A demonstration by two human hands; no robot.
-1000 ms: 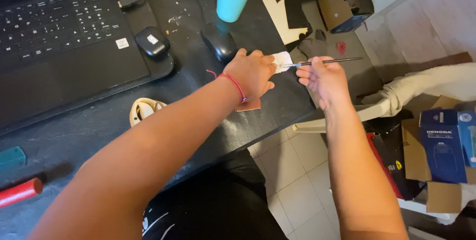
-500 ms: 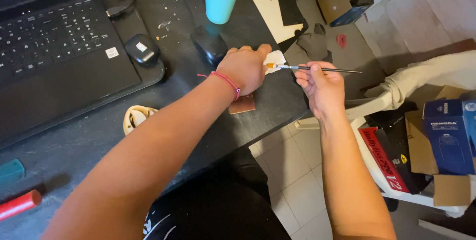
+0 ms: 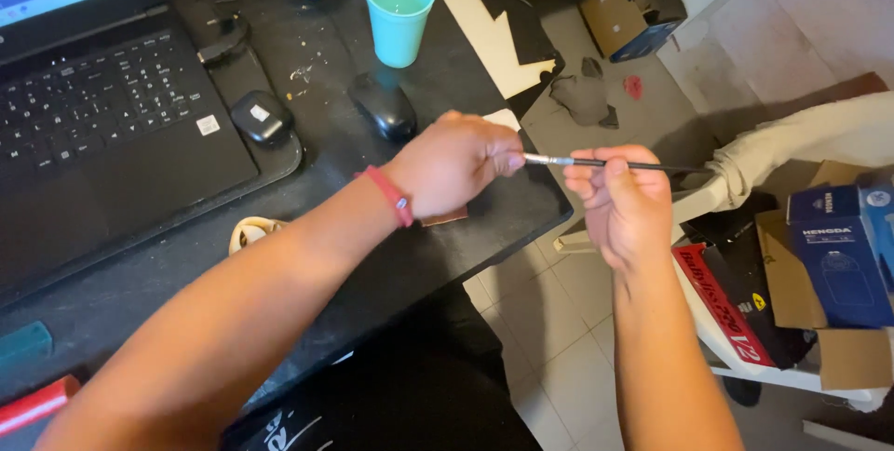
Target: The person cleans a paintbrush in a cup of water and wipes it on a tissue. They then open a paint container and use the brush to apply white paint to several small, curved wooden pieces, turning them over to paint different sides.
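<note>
My right hand (image 3: 622, 198) grips a thin black-handled paintbrush (image 3: 643, 165) that lies level over the right edge of the black desk (image 3: 484, 228). My left hand (image 3: 454, 164), a red band on its wrist, pinches the brush's metal collar and tip between its fingers. The bristles are hidden inside the left fingers. A small pale card (image 3: 505, 119) shows just behind the left hand. A brown piece (image 3: 445, 219) lies under the left wrist.
A black mouse (image 3: 383, 105), a turquoise cup (image 3: 399, 9), an earbud case (image 3: 262, 118) and an open laptop (image 3: 102, 125) stand on the desk. A tape roll (image 3: 250, 230) lies near my left forearm. Boxes (image 3: 838, 255) and cloth (image 3: 801, 148) crowd the floor at right.
The view has shifted, so both hands sit lower in the picture. My left hand has closed over the brush tip, hiding the white piece it held before. The right hand keeps its grip.
</note>
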